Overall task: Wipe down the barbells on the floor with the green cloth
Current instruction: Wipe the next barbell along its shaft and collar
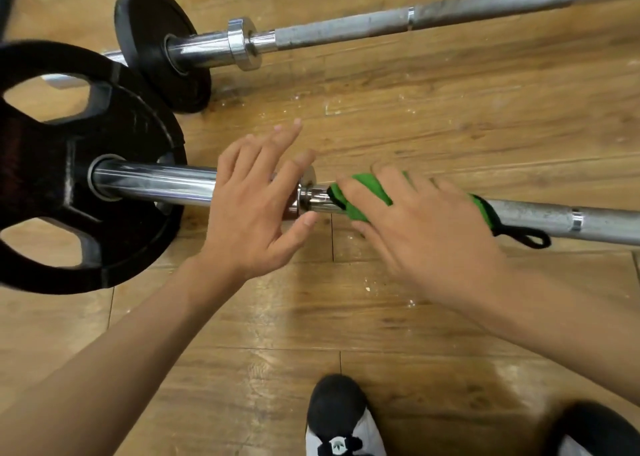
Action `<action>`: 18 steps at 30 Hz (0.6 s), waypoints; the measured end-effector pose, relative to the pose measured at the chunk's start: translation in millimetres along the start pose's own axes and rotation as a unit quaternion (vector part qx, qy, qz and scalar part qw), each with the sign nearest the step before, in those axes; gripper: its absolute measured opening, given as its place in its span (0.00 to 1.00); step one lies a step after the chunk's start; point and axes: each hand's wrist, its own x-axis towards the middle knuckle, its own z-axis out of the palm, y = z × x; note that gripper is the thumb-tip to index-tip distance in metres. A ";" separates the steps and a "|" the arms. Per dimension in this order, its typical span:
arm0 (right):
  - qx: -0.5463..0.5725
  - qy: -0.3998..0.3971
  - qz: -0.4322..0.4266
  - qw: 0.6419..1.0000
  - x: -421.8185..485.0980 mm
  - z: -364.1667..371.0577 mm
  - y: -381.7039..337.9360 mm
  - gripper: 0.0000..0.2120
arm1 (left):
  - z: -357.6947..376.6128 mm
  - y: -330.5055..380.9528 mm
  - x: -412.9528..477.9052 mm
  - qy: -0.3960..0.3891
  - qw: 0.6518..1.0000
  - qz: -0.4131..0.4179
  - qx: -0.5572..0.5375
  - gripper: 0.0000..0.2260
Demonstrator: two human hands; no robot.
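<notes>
While wiping, wrapping right hand [426,234] fingers [398,178] round the green cloth [374,184] on the left-to-right barbell [540,216], holding left hand [249,213] spread, empty.

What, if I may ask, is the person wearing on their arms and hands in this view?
Nothing that shows. The left forearm and right forearm are bare to the frame's edge, with no sleeves. The left hand and right hand have no gloves, rings, watch, bands or visible markings.

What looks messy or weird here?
White flecks dot the wooden floor between the near barbell and the far barbell, whose grey shaft looks blotchy and worn. Nothing looks broken.
</notes>
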 end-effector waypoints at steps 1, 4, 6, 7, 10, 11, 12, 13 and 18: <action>0.007 0.006 -0.007 1.000 -11.6 -0.9 10.9 0.21 | -4.1 -1.0 -9.2 -0.019 1.000 0.010 -0.007 0.37; 0.005 0.010 0.017 1.000 -42.4 -3.8 39.4 0.22 | -8.5 -1.1 -35.4 -0.060 0.998 -0.009 -0.018 0.36; -0.009 0.018 0.037 0.999 -44.4 -2.5 34.0 0.23 | -4.8 4.0 -41.2 -0.063 0.997 -0.030 -0.022 0.36; -0.014 0.022 0.044 0.999 -37.8 -0.7 23.7 0.23 | -3.1 6.5 -40.5 -0.058 0.997 -0.038 -0.024 0.36; -0.010 0.027 0.019 0.999 -0.9 10.2 -17.1 0.23 | -4.0 8.7 -39.1 -0.067 0.997 -0.039 -0.019 0.36; -0.007 0.028 0.008 1.000 9.7 13.6 -28.8 0.24 | -6.0 6.9 -40.9 -0.075 0.996 -0.034 -0.019 0.36; -0.003 0.027 0.001 1.000 17.2 14.5 -34.3 0.24 | -7.9 4.6 -42.2 -0.081 0.996 -0.029 -0.020 0.36; 0.003 0.022 -0.006 1.000 20.0 13.3 -33.2 0.24 | -9.7 2.2 -42.3 -0.084 0.996 -0.023 -0.020 0.36; 0.008 0.004 0.012 1.000 -33.2 -4.2 25.5 0.22 | -13.0 0.7 -44.9 -0.086 0.995 -0.026 -0.036 0.35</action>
